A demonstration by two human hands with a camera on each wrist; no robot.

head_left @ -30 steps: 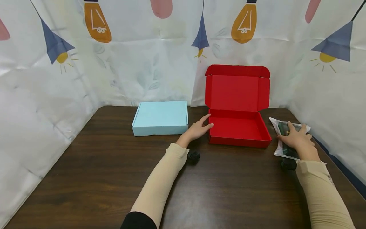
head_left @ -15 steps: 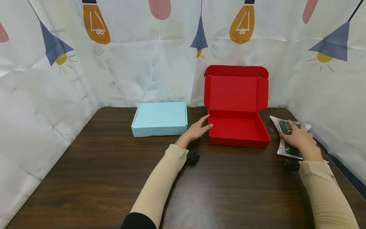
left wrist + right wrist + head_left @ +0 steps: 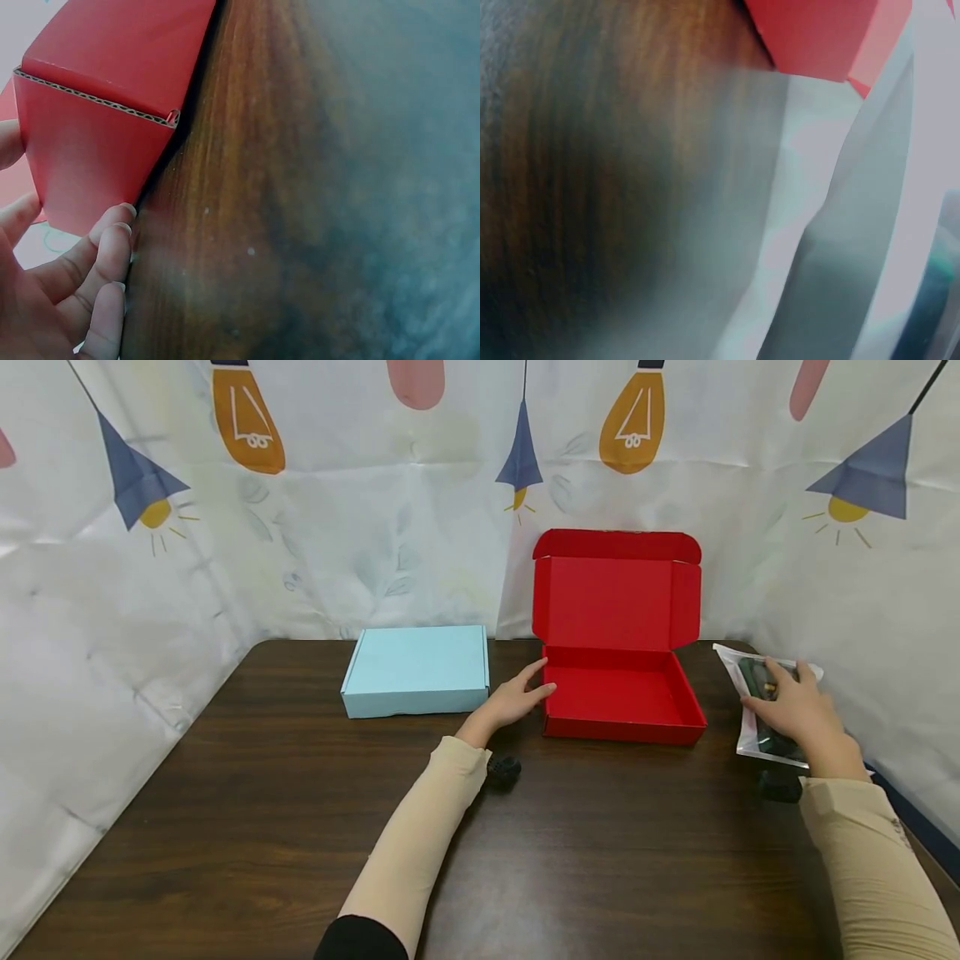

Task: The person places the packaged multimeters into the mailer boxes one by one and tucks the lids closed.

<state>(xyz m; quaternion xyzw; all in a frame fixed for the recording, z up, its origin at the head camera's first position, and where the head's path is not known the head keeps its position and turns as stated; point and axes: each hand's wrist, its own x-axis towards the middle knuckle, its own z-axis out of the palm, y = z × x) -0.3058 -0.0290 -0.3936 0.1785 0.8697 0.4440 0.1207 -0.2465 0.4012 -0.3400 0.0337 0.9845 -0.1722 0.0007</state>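
My left hand (image 3: 517, 697) lies at the left side of a red cardboard box (image 3: 622, 731), its fingers extended and the thumb apart. In the left wrist view, several fingertips (image 3: 120, 217) touch the lower side of the box's red wall (image 3: 94, 150). My right hand (image 3: 798, 706) holds a clear plastic packet (image 3: 750, 739) with white edges and dark green contents, at the back right of the table. Its thumb lies at the packet's left edge, with the fingers spread over the top. The right wrist view shows the tilted packet (image 3: 847, 277); the hand's underside is hidden.
The red box stands open, its lid (image 3: 617, 597) upright against a printed curtain (image 3: 420, 552). To its left is a closed light blue box (image 3: 418, 668). Both are on a dark wooden table (image 3: 300, 810), whose right edge passes under my right arm.
My right hand and the packet have moved back and to the right, and the packet has turned slightly. My left hand has stayed at the red box.
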